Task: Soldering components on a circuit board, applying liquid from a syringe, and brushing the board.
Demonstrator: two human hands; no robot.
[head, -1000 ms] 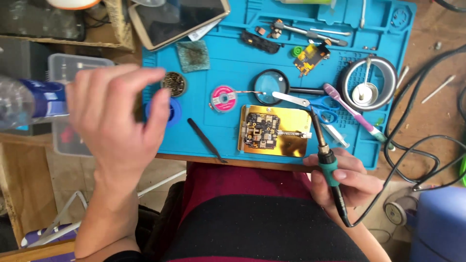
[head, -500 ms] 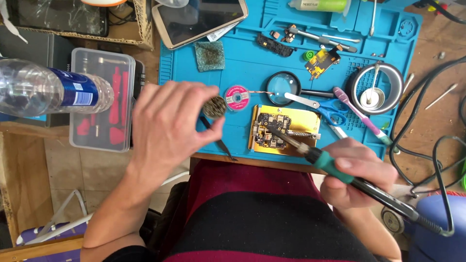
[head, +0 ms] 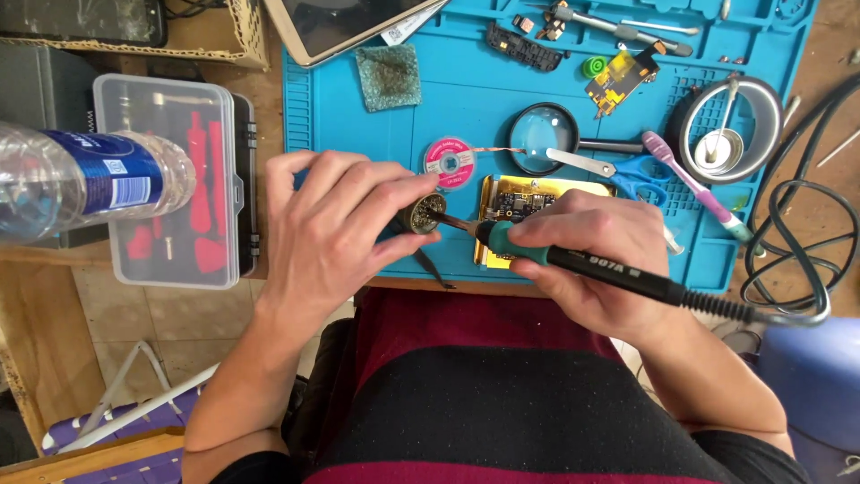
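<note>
Soldering iron (head: 618,273), gripped pen-fashion in the right hand (head: 596,260), fingers closed around its green collar and black handle. The tip points leftward into a small round tin of brass wool (head: 423,213), which the left hand (head: 336,224) pinches by its rim between thumb and fingers. Both sit at the near edge of the blue mat (head: 466,99) on the counter. Just beyond the right hand lies a circuit board (head: 528,199) on a gold holder; past the left fingertips, a pink wick spool (head: 450,161) and a magnifier (head: 546,139). Judged from form, the iron is light and stiff, its metal end hot; grasp belongs on the insulated handle, with the trailing cable (head: 788,260) tugging slightly. The tin looks light and liable to slide, hence the steadying pinch.
</note>
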